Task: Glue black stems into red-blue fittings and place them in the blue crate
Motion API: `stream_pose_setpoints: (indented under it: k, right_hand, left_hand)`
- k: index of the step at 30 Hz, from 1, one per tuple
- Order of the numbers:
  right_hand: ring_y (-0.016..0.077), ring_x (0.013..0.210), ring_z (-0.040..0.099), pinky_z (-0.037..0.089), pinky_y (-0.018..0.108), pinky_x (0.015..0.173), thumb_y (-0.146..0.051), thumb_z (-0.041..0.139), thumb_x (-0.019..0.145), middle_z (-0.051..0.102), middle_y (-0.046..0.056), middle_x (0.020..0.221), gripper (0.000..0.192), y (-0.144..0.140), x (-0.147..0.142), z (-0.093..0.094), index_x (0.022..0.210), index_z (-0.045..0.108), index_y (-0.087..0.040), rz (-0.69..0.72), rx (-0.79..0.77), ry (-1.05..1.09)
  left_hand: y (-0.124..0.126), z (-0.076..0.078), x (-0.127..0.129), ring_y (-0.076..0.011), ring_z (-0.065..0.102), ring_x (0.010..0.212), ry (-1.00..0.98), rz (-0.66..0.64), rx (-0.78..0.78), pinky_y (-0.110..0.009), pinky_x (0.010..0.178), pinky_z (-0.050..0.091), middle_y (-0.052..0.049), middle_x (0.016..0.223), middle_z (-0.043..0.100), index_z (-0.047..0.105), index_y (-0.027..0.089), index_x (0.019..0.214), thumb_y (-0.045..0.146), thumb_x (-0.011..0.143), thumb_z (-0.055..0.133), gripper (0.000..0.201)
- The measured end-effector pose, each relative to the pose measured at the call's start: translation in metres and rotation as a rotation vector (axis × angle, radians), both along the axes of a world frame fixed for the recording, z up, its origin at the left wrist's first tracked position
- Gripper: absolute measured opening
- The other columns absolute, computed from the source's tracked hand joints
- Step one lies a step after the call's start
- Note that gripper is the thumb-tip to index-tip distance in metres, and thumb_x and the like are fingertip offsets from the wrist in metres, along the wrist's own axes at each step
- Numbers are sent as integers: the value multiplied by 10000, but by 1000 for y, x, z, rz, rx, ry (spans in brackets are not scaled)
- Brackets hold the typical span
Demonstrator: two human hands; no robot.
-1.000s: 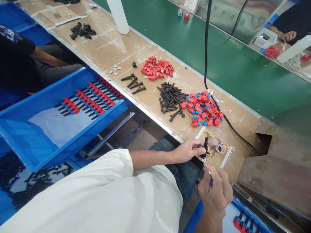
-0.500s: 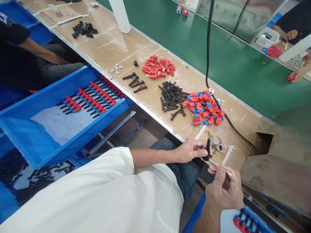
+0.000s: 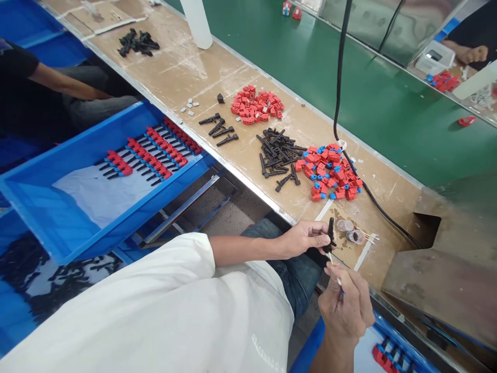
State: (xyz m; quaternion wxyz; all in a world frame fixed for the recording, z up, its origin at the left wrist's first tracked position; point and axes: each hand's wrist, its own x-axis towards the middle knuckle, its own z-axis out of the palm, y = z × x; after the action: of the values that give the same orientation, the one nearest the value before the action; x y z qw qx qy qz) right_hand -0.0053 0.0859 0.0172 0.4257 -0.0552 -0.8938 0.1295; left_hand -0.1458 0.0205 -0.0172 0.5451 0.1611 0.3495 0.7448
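Observation:
My left hand [image 3: 306, 239] pinches a small black plastic part [image 3: 331, 231], held upright over the table's front edge. Just below it, my right hand [image 3: 345, 298] grips a cotton swab [image 3: 331, 258] between thumb and fingers. The swab's upper tip meets the lower end of the black part. Beyond my hands, two small clear cups stand on a stained board; the nearer cup [image 3: 354, 237] has dark contents, and the other cup [image 3: 345, 225] looks pale. More swabs [image 3: 367, 237] lie beside them.
On the table lie a pile of red-and-blue pieces [image 3: 330, 173], black parts [image 3: 277, 150] and red pieces [image 3: 256, 105]. A blue tray [image 3: 89, 238] at left holds rows of assembled pieces. A black cable [image 3: 337, 93] crosses to a green conveyor [image 3: 264, 46]. Co-workers sit at far left and upper right.
My right hand has moved slightly left and down, and the swab has turned steeper, pointing up at the black part. My left hand has barely moved.

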Motion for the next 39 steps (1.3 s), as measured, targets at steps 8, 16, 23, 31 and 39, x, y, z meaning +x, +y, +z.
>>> stream_pose_setpoints:
  k: [8,16,23,31,39]
  right_hand:
    - [125,642,666,550,227,477,-73,619,889,653,19,826,121,-9,-7,0,942,692,-153,-71,-675,313]
    - [106,603,646,528,205,458,-107,646,882,653,5,783,74,-8,-10,4,915,696,-150,-58,-748,386]
    - [151,636,673,565,283,481,-74,648,859,662,29,843,136,-13,-6,-5,955,704,-152,-115,-573,273]
    - [97,507,522,440,266,448,-235,718,830,589,-1,770,74,27,-9,-3,833,703,-163,-367,-646,398]
    - [135,580,508,455,298,584,-414,639,829,540,30,742,300,89,-16,-35,833,738,-131,-593,-374,-98]
  left_hand:
    - [0,1,-2,-123,639,692,-246,-130,52,-211,626,512,-40,714,675,662,119,823,529,534,928,569]
    - [-2,-2,-1,-126,654,715,-293,-164,38,-208,627,526,-45,750,688,666,117,843,491,532,942,560]
    - [-1,-3,0,-115,639,701,-223,-153,24,-213,623,516,-42,778,691,665,118,837,529,528,929,578]
    - [-2,-4,-5,-114,643,719,-194,-105,-8,-206,616,507,-41,769,686,667,115,840,545,549,915,575]
    - [-2,-3,-6,-98,642,680,-226,-79,-49,-198,605,503,-38,773,692,661,112,804,543,518,928,582]
